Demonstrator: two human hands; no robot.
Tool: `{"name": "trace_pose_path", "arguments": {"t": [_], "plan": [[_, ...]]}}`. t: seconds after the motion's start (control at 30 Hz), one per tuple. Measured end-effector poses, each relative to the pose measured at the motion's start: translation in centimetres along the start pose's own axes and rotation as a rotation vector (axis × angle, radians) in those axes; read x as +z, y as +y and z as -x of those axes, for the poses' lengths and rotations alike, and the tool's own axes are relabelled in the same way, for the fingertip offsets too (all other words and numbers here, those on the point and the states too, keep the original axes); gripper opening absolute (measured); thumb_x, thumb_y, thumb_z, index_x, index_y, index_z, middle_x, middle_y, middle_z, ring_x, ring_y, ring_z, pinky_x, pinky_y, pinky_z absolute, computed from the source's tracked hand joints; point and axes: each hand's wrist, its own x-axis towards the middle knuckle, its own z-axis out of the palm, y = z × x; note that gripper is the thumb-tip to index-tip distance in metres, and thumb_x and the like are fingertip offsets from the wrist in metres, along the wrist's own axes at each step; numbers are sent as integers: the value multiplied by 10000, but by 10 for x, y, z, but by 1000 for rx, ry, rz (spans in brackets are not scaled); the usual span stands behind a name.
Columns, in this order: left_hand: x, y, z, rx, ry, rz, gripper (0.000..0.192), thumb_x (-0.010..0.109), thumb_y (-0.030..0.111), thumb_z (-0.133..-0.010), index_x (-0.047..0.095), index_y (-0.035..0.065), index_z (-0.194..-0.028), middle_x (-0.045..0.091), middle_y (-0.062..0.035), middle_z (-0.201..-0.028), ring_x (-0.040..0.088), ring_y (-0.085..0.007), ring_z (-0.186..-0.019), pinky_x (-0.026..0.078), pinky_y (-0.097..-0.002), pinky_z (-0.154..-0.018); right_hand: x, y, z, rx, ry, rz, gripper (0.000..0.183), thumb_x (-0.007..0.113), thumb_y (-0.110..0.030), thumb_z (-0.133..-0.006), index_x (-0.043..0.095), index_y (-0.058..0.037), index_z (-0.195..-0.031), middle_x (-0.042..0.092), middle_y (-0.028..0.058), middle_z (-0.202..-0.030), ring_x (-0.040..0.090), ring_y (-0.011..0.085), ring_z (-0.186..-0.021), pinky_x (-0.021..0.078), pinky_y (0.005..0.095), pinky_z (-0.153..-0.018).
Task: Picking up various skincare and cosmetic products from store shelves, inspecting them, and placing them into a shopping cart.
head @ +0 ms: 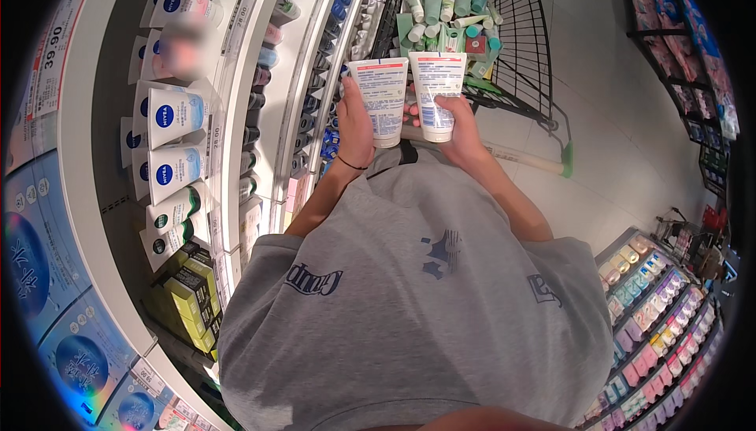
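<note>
My left hand (356, 126), with a dark band at the wrist, grips a white squeeze tube (384, 97) with blue print and a red stripe. Close on its right, a similar white tube (438, 85) is held in my right hand (462, 129), the thumb across its printed face. Both tubes stand cap down, their printed faces towards me. Behind them a black wire shopping cart (522, 23) holds a heap of tubes (433, 8) in green, white and pink. White Nivea tubes (176, 116) stand on the shelf to my left.
Lit white shelving (283, 76) with rows of bottles runs along my left. Yellow-green and black boxes (192, 295) sit lower down there. The cart's handle (520, 158) is just beyond my hands. Racks of hanging packets (655, 35) stand at the far right, and tiered product shelves (649, 336) at the lower right.
</note>
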Motion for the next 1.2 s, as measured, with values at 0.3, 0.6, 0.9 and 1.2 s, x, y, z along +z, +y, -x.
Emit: {"name": "trace_pose_path", "arguments": {"t": [0.3,0.6,0.9,1.2], "plan": [[-3,0,1,-14,-2,-8,682,173,520,-1007,535,-37,-1160,656,-154,-987,668,-218,-741,570,-330,-654,0,3,-1,1,-3,9,429,487,-172,-872,499,73,-1224,623,171,-1101,644,238,-894,540,355,-764],[1,5,2,-38,-51,73,677,135,507,-1009,517,-17,-1203,646,-149,-1055,668,-216,-766,562,-314,-690,4,3,-2,4,-16,-131,520,371,-325,-929,463,56,-1271,605,179,-1156,630,250,-890,528,373,-762],[-6,19,2,-53,-255,330,627,138,473,-1007,446,10,-1296,610,-176,-1131,645,-257,-947,550,-396,-800,21,4,-6,-17,-29,-188,600,269,-454,-968,457,8,-1302,576,174,-1226,604,255,-944,506,374,-792],[-29,15,-1,-253,-278,408,718,209,600,-967,380,21,-1356,572,-219,-1155,622,-296,-973,521,-433,-854,-4,26,-12,56,-22,-284,555,314,-493,-979,480,-43,-1258,587,116,-1095,618,228,-847,525,375,-665]]}}
